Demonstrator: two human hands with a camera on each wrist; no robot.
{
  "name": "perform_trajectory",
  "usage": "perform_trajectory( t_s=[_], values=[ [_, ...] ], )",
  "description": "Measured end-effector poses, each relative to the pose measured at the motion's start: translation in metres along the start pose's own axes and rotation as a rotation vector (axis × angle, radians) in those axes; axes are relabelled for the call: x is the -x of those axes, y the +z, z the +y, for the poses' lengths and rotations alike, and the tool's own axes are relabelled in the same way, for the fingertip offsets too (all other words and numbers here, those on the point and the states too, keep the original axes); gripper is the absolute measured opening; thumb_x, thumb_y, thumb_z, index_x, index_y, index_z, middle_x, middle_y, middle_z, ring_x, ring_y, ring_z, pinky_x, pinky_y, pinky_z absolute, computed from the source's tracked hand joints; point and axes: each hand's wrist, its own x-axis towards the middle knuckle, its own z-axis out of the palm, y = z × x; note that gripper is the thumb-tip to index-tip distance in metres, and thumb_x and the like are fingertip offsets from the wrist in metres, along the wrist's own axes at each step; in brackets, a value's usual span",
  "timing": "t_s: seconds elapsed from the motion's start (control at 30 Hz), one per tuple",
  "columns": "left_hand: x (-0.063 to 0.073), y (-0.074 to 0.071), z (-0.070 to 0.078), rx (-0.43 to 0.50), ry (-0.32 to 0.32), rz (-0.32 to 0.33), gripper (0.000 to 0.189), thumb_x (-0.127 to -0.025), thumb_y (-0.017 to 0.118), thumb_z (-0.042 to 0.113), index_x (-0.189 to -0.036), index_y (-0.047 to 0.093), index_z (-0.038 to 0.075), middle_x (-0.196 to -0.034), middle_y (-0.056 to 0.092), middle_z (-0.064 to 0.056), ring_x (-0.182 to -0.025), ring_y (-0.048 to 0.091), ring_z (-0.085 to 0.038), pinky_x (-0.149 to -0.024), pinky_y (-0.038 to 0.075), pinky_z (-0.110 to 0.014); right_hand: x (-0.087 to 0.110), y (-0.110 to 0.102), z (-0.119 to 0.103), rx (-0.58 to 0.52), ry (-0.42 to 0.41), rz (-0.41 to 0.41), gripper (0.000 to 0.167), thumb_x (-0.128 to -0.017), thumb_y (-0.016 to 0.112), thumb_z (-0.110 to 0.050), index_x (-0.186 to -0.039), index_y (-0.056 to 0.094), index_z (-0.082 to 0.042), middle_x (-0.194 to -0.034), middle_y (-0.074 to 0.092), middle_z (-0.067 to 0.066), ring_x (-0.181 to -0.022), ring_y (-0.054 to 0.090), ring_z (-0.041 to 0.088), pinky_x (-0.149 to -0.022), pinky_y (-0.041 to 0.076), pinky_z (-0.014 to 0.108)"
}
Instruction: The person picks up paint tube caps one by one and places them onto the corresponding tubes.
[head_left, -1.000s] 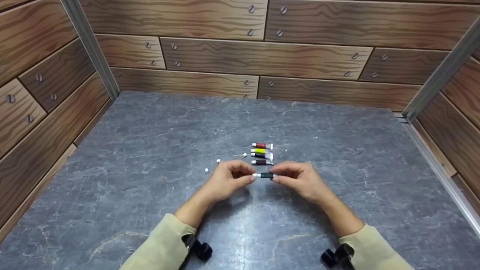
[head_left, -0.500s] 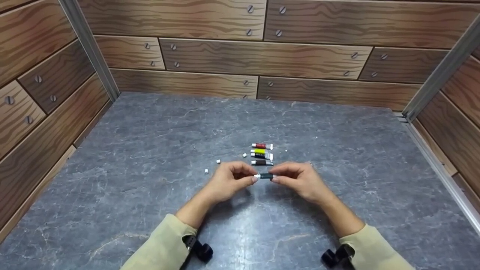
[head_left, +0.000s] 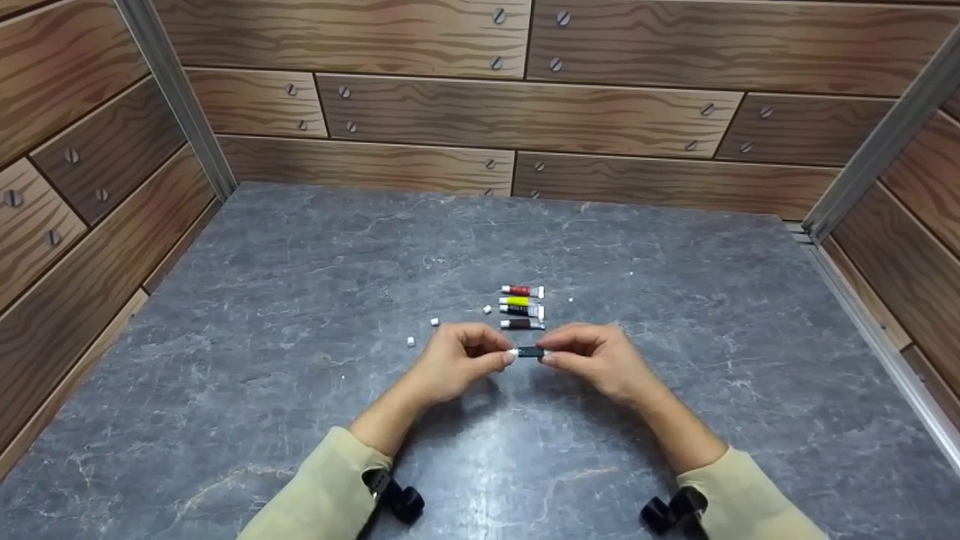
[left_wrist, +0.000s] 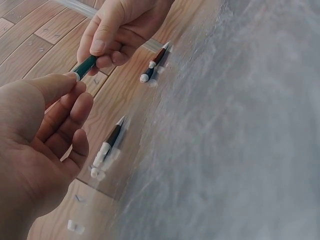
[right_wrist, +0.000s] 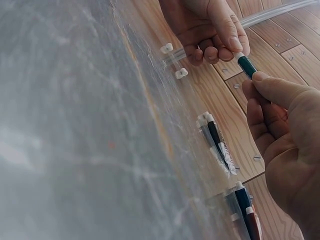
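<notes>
Between both hands, a small dark green paint tube is held level above the table. My left hand pinches its white cap end with thumb and fingers. At the opposite end, my right hand pinches the tail, partly covering it. The right wrist view shows the green tube with a white band by the left thumb. Just beyond the hands lie a dark brown tube, a black one, a yellow one and a red one, white caps to the left.
Three small white caps lie left of the row: one near the tubes, another farther left, and the last closest to the left hand. A tiny white bit lies right of the tubes. Wood-patterned walls border the grey table.
The left fingertips have shifted slightly right toward the tube's body, so less white shows there. Both hands keep their pinch, and the tubes and caps on the table stay put.
</notes>
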Motion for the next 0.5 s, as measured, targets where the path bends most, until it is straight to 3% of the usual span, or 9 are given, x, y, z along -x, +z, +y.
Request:
perform_trajectory(
  t_s=[0.2, 0.37, 0.5],
  values=[
    [0.0008, -0.0007, 0.002, 0.006, -0.005, 0.002, 0.012, -0.095, 0.079, 0.008, -0.105, 0.08, 0.001, -0.09, 0.077, -0.008, -0.079, 0.07, -0.018, -0.071, 0.056, -0.024, -0.0002, 0.0006, -0.0013, 0.011, 0.012, 0.017, 0.02, -0.091, 0.083, -0.005, -0.11, 0.081, -0.002, -0.11, 0.078, 0.013, -0.093, 0.074, 0.017, -0.077, 0.061, 0.027],
    [0.0007, -0.0007, 0.0029, 0.01, -0.002, 0.005, 0.012, -0.097, 0.078, 0.008, -0.106, 0.08, 0.001, -0.089, 0.076, -0.008, -0.082, 0.071, -0.03, -0.071, 0.056, -0.024, 0.0001, 0.0007, -0.0014, 0.004, 0.012, 0.022, 0.019, -0.091, 0.083, -0.005, -0.11, 0.081, -0.002, -0.11, 0.078, 0.014, -0.092, 0.074, 0.017, -0.076, 0.061, 0.026],
    [0.0001, -0.0001, 0.0024, -0.001, 0.001, 0.013, 0.011, -0.096, 0.078, 0.007, -0.105, 0.08, 0.002, -0.091, 0.077, -0.007, -0.08, 0.069, -0.021, -0.07, 0.055, -0.023, 0.0002, 0.0006, -0.001, -0.001, 0.009, 0.016, 0.02, -0.091, 0.083, -0.005, -0.11, 0.081, -0.002, -0.11, 0.078, 0.014, -0.093, 0.074, 0.018, -0.077, 0.061, 0.027]
  ],
)
